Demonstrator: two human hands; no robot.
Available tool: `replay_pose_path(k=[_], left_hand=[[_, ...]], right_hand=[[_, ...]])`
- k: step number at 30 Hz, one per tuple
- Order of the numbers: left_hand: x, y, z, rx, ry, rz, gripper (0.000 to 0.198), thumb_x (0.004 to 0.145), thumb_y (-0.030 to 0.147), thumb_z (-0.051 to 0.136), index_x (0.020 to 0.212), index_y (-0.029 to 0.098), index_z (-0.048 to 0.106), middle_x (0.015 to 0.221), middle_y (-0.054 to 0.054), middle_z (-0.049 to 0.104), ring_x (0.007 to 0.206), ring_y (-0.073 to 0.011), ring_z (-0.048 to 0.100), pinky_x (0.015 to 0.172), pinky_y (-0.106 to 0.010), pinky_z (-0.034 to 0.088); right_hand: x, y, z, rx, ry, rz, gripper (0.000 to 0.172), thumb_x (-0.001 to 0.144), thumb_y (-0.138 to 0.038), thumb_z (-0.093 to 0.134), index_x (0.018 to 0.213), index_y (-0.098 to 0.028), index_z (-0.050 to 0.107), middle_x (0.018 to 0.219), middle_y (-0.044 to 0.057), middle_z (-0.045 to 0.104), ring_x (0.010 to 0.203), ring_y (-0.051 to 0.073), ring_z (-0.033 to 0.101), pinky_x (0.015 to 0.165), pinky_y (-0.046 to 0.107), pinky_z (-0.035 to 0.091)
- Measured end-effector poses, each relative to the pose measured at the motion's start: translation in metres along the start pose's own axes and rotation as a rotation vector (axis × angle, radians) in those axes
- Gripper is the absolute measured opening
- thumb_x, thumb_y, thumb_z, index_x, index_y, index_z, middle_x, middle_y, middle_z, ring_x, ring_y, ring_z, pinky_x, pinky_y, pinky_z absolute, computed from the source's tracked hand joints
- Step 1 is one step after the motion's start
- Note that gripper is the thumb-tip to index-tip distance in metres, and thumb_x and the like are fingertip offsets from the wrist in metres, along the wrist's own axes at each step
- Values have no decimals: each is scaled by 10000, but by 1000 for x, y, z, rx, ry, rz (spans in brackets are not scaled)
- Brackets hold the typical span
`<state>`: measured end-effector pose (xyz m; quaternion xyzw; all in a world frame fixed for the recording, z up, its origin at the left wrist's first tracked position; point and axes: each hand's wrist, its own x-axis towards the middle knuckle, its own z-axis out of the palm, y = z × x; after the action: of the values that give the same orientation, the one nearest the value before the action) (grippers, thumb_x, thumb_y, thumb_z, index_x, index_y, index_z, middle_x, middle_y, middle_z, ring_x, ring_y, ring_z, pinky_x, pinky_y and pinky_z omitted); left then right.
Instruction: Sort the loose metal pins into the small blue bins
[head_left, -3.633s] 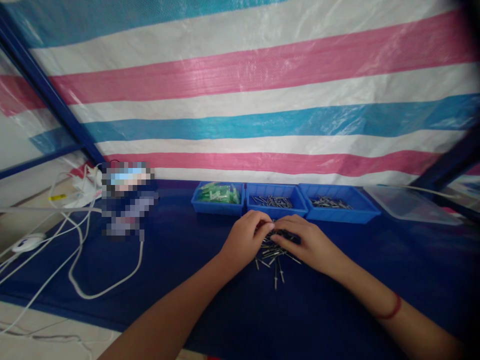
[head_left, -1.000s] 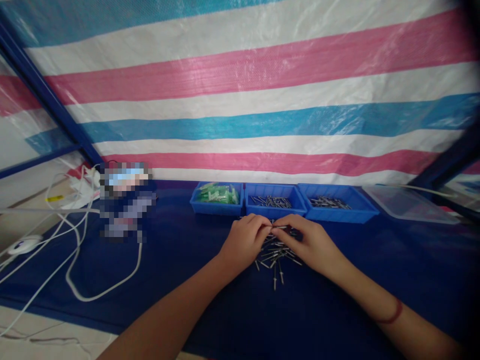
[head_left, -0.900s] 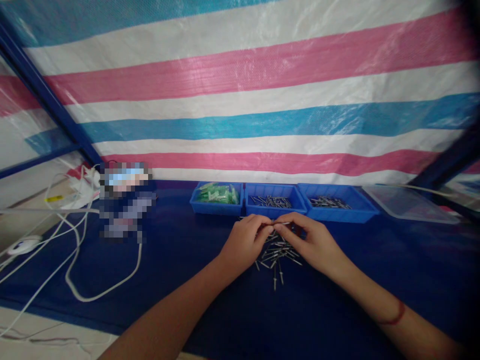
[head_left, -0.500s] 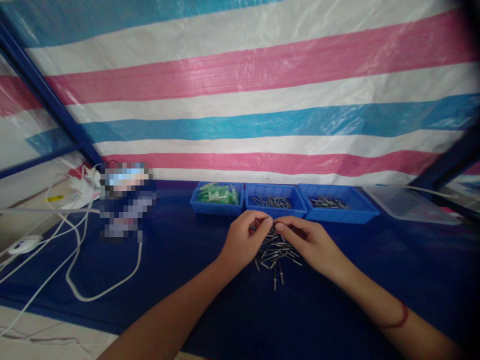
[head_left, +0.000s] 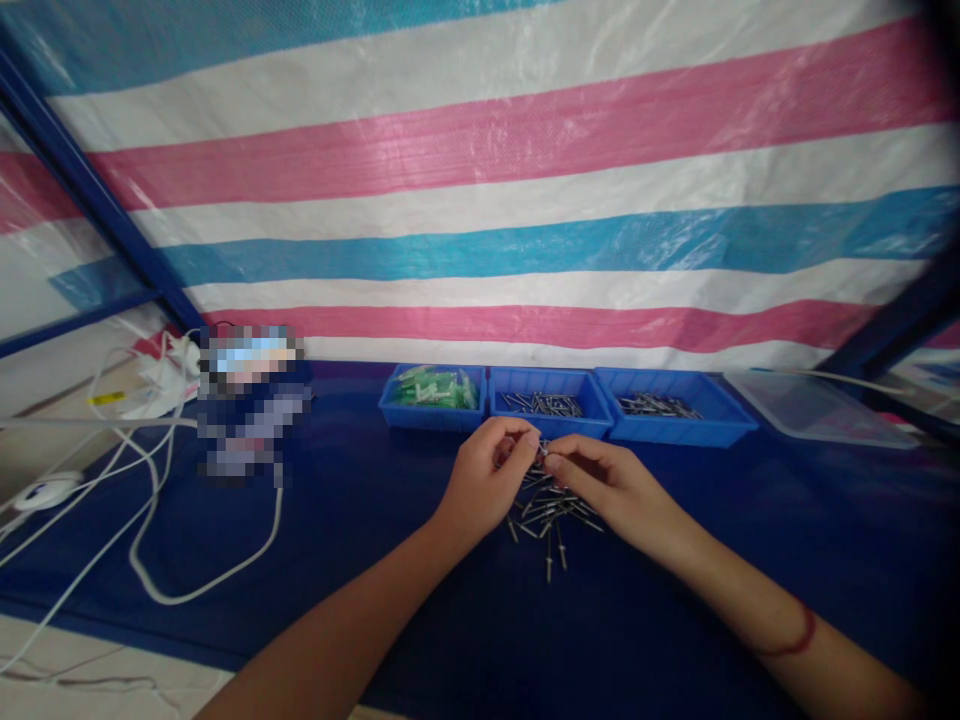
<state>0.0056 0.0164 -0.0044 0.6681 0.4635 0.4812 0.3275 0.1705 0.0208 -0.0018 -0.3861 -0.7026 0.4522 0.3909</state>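
A loose pile of silver blind rivets (head_left: 559, 508) lies on the blue tabletop (head_left: 465, 640) beneath my hands. My left hand (head_left: 491, 478) is closed, thumb pressed against the curled fingers, over the pile's left side; what it pinches is hidden. From the right, my right hand (head_left: 619, 488) pinches with thumb and forefinger at a small shiny rivet (head_left: 544, 450) between the two hands. The fingertips of both hands are close together, slightly apart. Two rivets lie separately at the near edge of the pile.
Behind my hands stand three blue bins: the left bin (head_left: 435, 418) holds green-and-clear packets, the middle bin (head_left: 592, 420) and right bin (head_left: 690, 430) hold rivets. A clear plastic lid (head_left: 825, 410) lies at right. White cables (head_left: 172, 600) sprawl at left. A striped sheet (head_left: 487, 170) hangs behind.
My fingertips have drawn slightly apart, and a shiny bit of metal now shows between them. My right hand has shifted a little left and down. The pile looks unchanged.
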Motion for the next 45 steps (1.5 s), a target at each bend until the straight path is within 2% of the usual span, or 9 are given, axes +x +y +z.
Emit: replay_pose_path(k=[6, 10, 14, 19, 26, 31, 34, 36, 45], left_hand=[[0, 1, -3, 231, -41, 96, 164, 883, 262, 485, 941, 174, 610, 891, -39, 637, 812, -154, 575, 749, -275, 458], [-3, -1, -5, 575, -157, 189, 253, 858, 341, 535, 1047, 205, 633, 1006, -60, 612, 955, -214, 519, 861, -362, 405], [-6, -5, -6, 749, -286, 201, 335, 835, 489, 542, 1066, 270, 647, 1085, -48, 579, 999, -241, 478, 804, -369, 382], [-5, -5, -6, 824, -331, 201, 211, 881, 394, 520, 997, 291, 662, 1065, -23, 580, 978, -222, 479, 763, -348, 346], [-6, -5, -5, 879, -320, 234, 240, 931, 357, 440, 933, 253, 656, 1020, -24, 583, 949, -199, 480, 764, -341, 331], [-5, -8, -3, 938, -293, 241, 234, 936, 350, 432, 913, 225, 629, 1002, -27, 590, 942, -200, 485, 769, -350, 334], [-5, -8, -2, 945, -269, 248, 213, 935, 334, 437, 911, 217, 614, 1010, -25, 597, 953, -202, 490, 765, -351, 337], [-5, -6, -2, 900, -244, 249, 221, 948, 315, 409, 917, 215, 604, 999, -18, 607, 953, -196, 501, 771, -349, 342], [-2, -3, 1, 208, -105, 70, 121, 885, 231, 511, 908, 171, 614, 892, -18, 659, 838, -142, 596, 756, -252, 430]], right_hand=[[5, 4, -12, -106, 202, -52, 248, 800, -453, 572, 793, -209, 609, 721, 20, 636, 662, 173, 585, 610, 289, 481], [11, 14, -52, -436, 480, -126, 256, 817, -452, 543, 839, -213, 630, 827, 43, 660, 733, 202, 593, 667, 331, 461], [12, 33, -102, -833, 747, -20, 289, 817, -455, 528, 822, -194, 652, 780, 96, 654, 690, 246, 569, 632, 370, 402], [10, 53, -128, -1073, 699, 108, 355, 808, -509, 503, 782, -200, 676, 746, 157, 614, 712, 317, 539, 604, 402, 339], [14, 39, -93, -1114, 678, -61, 279, 829, -392, 506, 879, -182, 683, 909, 123, 669, 886, 307, 567, 721, 422, 395], [10, 19, -54, -871, 264, -306, 200, 864, -316, 502, 873, -197, 662, 884, 71, 671, 819, 222, 595, 776, 366, 444], [7, 12, -34, -753, -18, -327, 185, 874, -291, 500, 862, -201, 661, 905, 71, 661, 799, 196, 600, 739, 330, 468], [6, 12, -26, -695, -87, -312, 175, 872, -294, 508, 871, -203, 657, 901, 67, 656, 788, 187, 601, 719, 319, 473], [4, 14, -12, -397, 53, -134, 210, 854, -378, 526, 852, -212, 653, 789, 35, 664, 743, 186, 610, 648, 298, 470]])
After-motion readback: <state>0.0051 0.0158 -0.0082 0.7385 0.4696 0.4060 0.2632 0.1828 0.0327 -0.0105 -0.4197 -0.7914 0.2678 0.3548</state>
